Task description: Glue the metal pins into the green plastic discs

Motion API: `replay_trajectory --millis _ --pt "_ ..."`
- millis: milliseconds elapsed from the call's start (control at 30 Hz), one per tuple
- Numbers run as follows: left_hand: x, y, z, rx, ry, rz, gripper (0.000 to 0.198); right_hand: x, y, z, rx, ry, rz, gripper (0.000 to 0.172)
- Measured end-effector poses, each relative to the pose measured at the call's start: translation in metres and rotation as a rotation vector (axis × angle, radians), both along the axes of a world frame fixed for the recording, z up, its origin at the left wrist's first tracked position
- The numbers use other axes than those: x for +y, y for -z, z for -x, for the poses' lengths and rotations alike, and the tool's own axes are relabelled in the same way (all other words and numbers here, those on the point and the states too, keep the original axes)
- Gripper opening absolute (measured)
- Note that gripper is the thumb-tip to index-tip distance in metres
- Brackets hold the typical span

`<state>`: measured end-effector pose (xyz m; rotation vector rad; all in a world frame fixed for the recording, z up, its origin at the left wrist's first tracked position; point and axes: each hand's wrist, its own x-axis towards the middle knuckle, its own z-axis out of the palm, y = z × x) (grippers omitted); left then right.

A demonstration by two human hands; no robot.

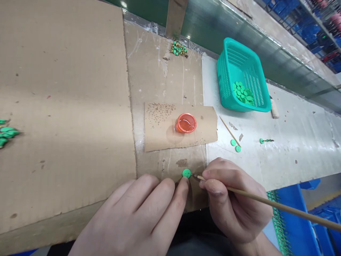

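The disc (187,173) looks light and stiff; hold its rim. Left hand (144,209) touches it, grip unclear; right hand (234,204) pinches the stick (293,211).

You can read no text, label, brand, number or sign on any surface before you. The blue bins (310,32) at the upper right lie too small and blurred for you to make out any lettering.
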<state>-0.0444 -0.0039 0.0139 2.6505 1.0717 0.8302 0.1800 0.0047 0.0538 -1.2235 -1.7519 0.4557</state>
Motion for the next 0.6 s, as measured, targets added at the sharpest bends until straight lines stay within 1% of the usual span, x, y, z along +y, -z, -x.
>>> replay_trajectory --millis 200,333,433,533,600 --pt "-0.002 0.002 0.001 -0.034 -0.013 -0.006 0.054 0.002 -0.006 0.001 -0.054 -0.011 -0.007 0.018" --pt "-0.005 0.006 0.001 -0.035 0.009 0.008 0.055 0.001 -0.012 -0.002 -0.137 -0.085 -0.016 0.014" --pt "-0.008 0.009 0.002 -0.053 0.010 0.001 0.057 -0.001 -0.011 -0.005 -0.174 -0.110 -0.069 0.012" --pt "-0.007 0.007 0.002 -0.036 0.005 -0.013 0.053 -0.007 -0.006 -0.008 -0.084 -0.078 -0.113 0.014" --pt "-0.003 0.004 0.002 -0.012 -0.006 -0.035 0.047 -0.011 -0.003 -0.013 -0.009 -0.016 -0.068 0.021"
